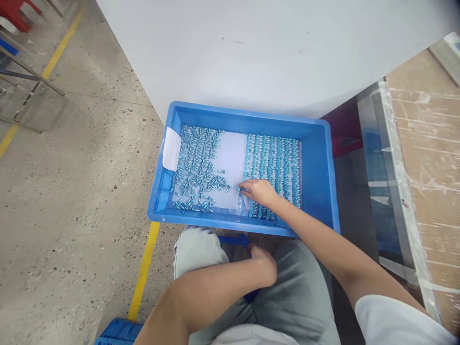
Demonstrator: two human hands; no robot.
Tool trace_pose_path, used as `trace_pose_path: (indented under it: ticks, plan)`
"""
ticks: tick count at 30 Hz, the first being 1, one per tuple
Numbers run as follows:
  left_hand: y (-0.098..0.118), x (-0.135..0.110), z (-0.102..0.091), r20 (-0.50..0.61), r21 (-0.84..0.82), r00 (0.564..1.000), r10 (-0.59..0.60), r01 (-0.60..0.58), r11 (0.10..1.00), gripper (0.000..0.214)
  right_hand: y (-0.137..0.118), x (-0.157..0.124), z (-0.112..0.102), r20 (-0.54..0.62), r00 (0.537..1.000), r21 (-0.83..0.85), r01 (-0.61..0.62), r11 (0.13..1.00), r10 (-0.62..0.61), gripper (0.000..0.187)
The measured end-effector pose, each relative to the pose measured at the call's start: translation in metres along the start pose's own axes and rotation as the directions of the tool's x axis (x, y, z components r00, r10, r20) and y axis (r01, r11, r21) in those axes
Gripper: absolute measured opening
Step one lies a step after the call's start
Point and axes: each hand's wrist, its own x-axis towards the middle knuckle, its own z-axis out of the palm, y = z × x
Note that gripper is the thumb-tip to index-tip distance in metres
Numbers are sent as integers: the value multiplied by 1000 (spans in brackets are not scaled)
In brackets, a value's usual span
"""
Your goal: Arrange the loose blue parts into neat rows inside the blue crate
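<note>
A blue plastic crate [319,177] stands on the floor in front of my knees. Inside lies a white sheet [232,160]. On its left is a loose heap of small blue parts [196,167]; on its right the same parts stand in neat rows [275,167]. My right hand [259,191] reaches into the crate with fingertips pinched together on a small blue part at the near end of the rows. My left hand [264,261] hangs between my knees below the crate's near rim, fingers curled under and hidden, beside a blue object [233,239].
A white label [171,148] hangs on the crate's left wall. A grey panel [251,48] rises behind the crate. To the right is a wrapped wooden bench [424,158] with a metal edge. Concrete floor with yellow lines [143,268] lies left. Another blue crate corner [117,331] shows below.
</note>
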Motion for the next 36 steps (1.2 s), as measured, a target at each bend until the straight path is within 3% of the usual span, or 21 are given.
trace_pose_path:
  ticks: [8, 19, 29, 36]
  plan:
    - [1, 2, 1, -11, -19, 1000, -21, 21, 1000, 55, -9, 5, -6, 14, 1000, 20, 12, 1000, -12, 25]
    - [2, -3, -4, -16, -11, 1000, -16, 16, 1000, 53, -22, -8, -5, 84, 993, -56, -81, 995, 85, 29]
    - [2, 1, -1, -11, -18, 1000, -24, 24, 1000, 54, -21, -8, -9, 136, 989, -60, -46, 997, 53, 25]
    - [1, 2, 0, 8, 17, 1000, 23, -23, 1000, 60, -19, -9, -9, 155, 985, 14, 74, 997, -75, 18]
